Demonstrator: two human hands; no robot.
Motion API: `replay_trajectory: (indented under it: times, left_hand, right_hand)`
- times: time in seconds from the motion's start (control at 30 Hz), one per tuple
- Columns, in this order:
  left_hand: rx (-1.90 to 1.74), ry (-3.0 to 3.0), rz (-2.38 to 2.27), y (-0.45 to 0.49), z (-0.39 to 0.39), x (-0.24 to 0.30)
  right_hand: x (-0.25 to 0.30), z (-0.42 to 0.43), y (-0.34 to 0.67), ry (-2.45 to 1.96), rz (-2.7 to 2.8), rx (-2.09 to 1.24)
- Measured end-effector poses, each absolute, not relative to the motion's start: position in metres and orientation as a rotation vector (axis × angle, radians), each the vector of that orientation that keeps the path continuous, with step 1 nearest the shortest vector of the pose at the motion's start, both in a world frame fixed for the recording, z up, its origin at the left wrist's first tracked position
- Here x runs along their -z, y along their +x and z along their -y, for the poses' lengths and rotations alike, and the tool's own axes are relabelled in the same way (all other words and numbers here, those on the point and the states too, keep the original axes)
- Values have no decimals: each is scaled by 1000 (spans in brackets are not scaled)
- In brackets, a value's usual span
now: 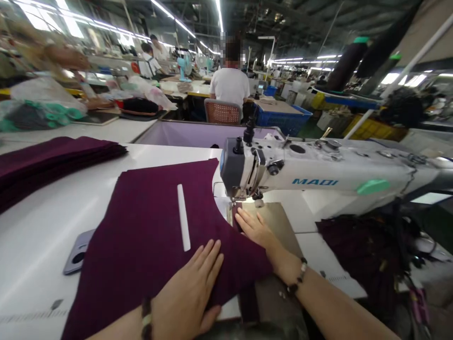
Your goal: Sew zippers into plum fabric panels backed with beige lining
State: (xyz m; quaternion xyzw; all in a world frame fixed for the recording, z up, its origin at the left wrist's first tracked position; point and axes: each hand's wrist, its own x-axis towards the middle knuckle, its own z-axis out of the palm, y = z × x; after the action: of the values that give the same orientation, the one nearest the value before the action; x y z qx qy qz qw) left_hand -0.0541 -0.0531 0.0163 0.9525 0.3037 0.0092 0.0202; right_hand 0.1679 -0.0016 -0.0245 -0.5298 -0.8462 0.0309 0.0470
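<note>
A dark purple fabric panel lies spread on the white sewing table, its curved edge close to the needle area. On it shows a narrow white shape; whether it is a slot or a strip, I cannot tell. My left hand rests flat on the panel's lower part, fingers stretched out. Beside the presser foot, my right hand lies with its fingers extended over a small dark fabric strip. The white sewing machine stands above and to the right of that hand.
Stacked purple fabric sits at the left. A phone lies partly under the panel. Dark fabric is bunched at the right. Thread cones stand behind the machine. Ahead, a person in a white shirt sits facing away.
</note>
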Motion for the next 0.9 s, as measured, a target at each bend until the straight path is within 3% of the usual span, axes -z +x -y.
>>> replay_trajectory:
  times: [0.13, 0.43, 0.9]
  left_hand:
    - [-151, 2974, -972, -50, 47, -12]
    - [227, 2712, -1056, -37, 43, -43]
    - [-33, 2695, -1170, -28, 20, -28]
  right_hand:
    - [26, -2, 169, -1636, 2589, -113]
    - [20, 2, 172, -1642, 2573, -248]
    - [11, 10, 175, -1506, 2543, -313]
